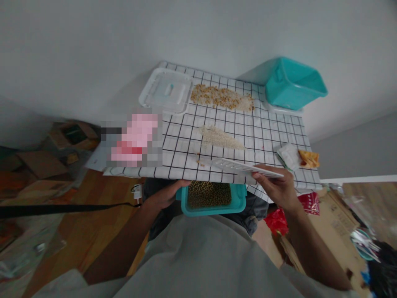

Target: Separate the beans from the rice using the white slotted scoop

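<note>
My left hand (170,193) is closed on the left end of a teal plastic container (214,212), held against the table's front edge. Small green-brown beans (209,194), like mung beans, cover its bottom. In my right hand (279,185) is a flat white slotted tool (235,165), like a slotted turner, pinched at its right end. It lies low over the front of the table, and its left part is blurred. A few yellow kernels (200,162) are near its left tip. Beyond it, a patch of pale rice-like grains (220,137) is spread on the checked cloth (180,142).
Yellow kernels mixed with pale grains (221,97) form a band at the back. A clear lid (167,91) lies at back left, an upright teal bin (291,85) at back right. A white packet (288,156) and orange wrapper (309,159) sit at right. Cardboard boxes (43,157) stand left.
</note>
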Demonstrator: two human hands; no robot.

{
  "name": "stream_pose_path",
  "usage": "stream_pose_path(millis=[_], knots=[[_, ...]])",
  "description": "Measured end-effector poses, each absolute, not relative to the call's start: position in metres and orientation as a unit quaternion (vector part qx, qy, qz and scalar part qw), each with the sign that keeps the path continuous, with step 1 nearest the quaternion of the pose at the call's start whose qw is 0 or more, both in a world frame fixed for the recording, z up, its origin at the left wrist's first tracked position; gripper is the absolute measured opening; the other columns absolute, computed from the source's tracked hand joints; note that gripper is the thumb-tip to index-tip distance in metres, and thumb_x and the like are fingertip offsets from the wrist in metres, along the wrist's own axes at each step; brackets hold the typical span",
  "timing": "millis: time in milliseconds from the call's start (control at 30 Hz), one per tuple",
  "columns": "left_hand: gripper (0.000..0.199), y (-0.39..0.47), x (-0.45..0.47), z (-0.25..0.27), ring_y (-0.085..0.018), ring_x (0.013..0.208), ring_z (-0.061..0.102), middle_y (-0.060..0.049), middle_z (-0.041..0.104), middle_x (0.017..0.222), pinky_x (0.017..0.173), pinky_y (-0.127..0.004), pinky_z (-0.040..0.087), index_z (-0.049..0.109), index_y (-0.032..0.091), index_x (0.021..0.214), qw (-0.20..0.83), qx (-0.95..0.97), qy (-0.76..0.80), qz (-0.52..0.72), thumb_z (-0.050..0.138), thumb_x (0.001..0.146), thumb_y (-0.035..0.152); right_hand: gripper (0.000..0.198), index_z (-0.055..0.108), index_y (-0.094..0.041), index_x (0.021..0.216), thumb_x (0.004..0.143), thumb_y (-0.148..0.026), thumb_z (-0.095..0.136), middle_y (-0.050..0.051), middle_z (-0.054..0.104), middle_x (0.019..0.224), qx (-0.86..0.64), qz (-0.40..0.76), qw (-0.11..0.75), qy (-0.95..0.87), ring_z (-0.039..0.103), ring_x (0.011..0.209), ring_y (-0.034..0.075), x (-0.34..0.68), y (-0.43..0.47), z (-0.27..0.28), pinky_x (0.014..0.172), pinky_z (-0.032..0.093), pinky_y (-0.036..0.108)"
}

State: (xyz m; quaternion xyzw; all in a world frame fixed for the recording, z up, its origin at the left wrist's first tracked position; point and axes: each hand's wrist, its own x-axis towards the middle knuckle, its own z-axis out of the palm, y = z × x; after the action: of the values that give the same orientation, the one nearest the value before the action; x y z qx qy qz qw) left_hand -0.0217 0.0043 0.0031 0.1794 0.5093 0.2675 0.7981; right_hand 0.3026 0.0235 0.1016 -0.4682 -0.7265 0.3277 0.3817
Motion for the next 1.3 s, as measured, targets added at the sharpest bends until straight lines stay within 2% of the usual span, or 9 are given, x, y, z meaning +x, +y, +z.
stream_pose_path(millis=[200,300,400,500,667,833,1000,1167,1300], knots=[[0.014,0.0,-0.025,0.008,-0.025,0.091,0.074,-0.004,0.082,0.089,0.085,-0.03,0.054,0.073,0.019,0.078,0.797,0.179,0.508,0.274,0.076,0.07,0.031,0.02,0.076,-0.027,0.106,0.088,-0.025,0.068,0.001,0.078,0.094,-0.466,0.328,0.347,-0.745,0.072,0.082,0.017,0.289,0.041,0.095,0.07,0.056,0.026],[0.017,-0.002,-0.026,0.004,-0.024,0.077,0.074,-0.004,0.081,0.079,0.079,-0.031,0.056,0.074,0.018,0.08,0.801,0.17,0.506,0.272,0.075,0.071,0.033,0.018,0.077,-0.027,0.104,0.088,-0.023,0.068,0.0,0.077,0.094,-0.451,0.346,0.345,-0.747,0.071,0.081,0.017,0.291,0.037,0.095,0.071,0.056,0.025],[0.023,-0.001,-0.027,0.001,-0.022,0.069,0.073,-0.003,0.082,0.079,0.074,-0.03,0.055,0.075,0.017,0.088,0.803,0.162,0.504,0.275,0.075,0.07,0.033,0.018,0.077,-0.027,0.103,0.088,-0.021,0.068,0.001,0.077,0.093,-0.441,0.379,0.333,-0.742,0.07,0.08,0.016,0.296,0.031,0.096,0.069,0.055,0.025],[0.027,0.0,-0.028,0.002,-0.022,0.07,0.073,-0.004,0.082,0.079,0.072,-0.03,0.055,0.075,0.016,0.089,0.805,0.158,0.502,0.273,0.076,0.069,0.034,0.018,0.077,-0.026,0.103,0.088,-0.02,0.067,0.001,0.076,0.092,-0.437,0.398,0.329,-0.737,0.07,0.079,0.015,0.298,0.027,0.098,0.068,0.055,0.024],[0.029,0.001,-0.033,0.004,-0.021,0.062,0.071,-0.004,0.081,0.077,0.073,-0.032,0.054,0.075,0.016,0.087,0.803,0.159,0.504,0.276,0.079,0.065,0.034,0.018,0.077,-0.028,0.103,0.087,-0.022,0.069,0.0,0.077,0.094,-0.453,0.327,0.361,-0.747,0.071,0.081,0.016,0.284,0.037,0.102,0.07,0.056,0.025],[0.026,0.001,-0.037,0.008,-0.022,0.072,0.073,-0.002,0.08,0.074,0.076,-0.031,0.052,0.074,0.017,0.086,0.791,0.158,0.516,0.287,0.078,0.066,0.032,0.022,0.075,-0.028,0.109,0.089,-0.022,0.068,0.002,0.077,0.1,-0.428,0.348,0.33,-0.766,0.071,0.088,0.018,0.273,0.044,0.106,0.077,0.057,0.029],[0.024,0.002,-0.037,0.008,-0.024,0.071,0.073,-0.006,0.081,0.082,0.073,-0.033,0.053,0.074,0.016,0.085,0.794,0.152,0.516,0.281,0.076,0.067,0.032,0.024,0.075,-0.028,0.111,0.089,-0.022,0.067,0.003,0.077,0.1,-0.41,0.386,0.304,-0.768,0.071,0.084,0.018,0.282,0.035,0.109,0.071,0.057,0.028],[0.017,0.003,-0.038,0.004,-0.022,0.069,0.072,-0.004,0.081,0.076,0.073,-0.032,0.053,0.075,0.018,0.08,0.79,0.156,0.519,0.286,0.076,0.068,0.03,0.019,0.077,-0.028,0.104,0.087,-0.024,0.069,0.0,0.078,0.093,-0.458,0.297,0.348,-0.763,0.073,0.078,0.017,0.281,0.047,0.108,0.068,0.057,0.026],[0.02,0.002,-0.04,0.001,-0.025,0.083,0.074,-0.005,0.082,0.082,0.075,-0.031,0.054,0.075,0.017,0.081,0.786,0.165,0.52,0.291,0.078,0.068,0.031,0.017,0.078,-0.025,0.101,0.087,-0.031,0.069,0.002,0.079,0.094,-0.483,0.246,0.35,-0.764,0.074,0.079,0.02,0.271,0.071,0.106,0.072,0.059,0.029]])
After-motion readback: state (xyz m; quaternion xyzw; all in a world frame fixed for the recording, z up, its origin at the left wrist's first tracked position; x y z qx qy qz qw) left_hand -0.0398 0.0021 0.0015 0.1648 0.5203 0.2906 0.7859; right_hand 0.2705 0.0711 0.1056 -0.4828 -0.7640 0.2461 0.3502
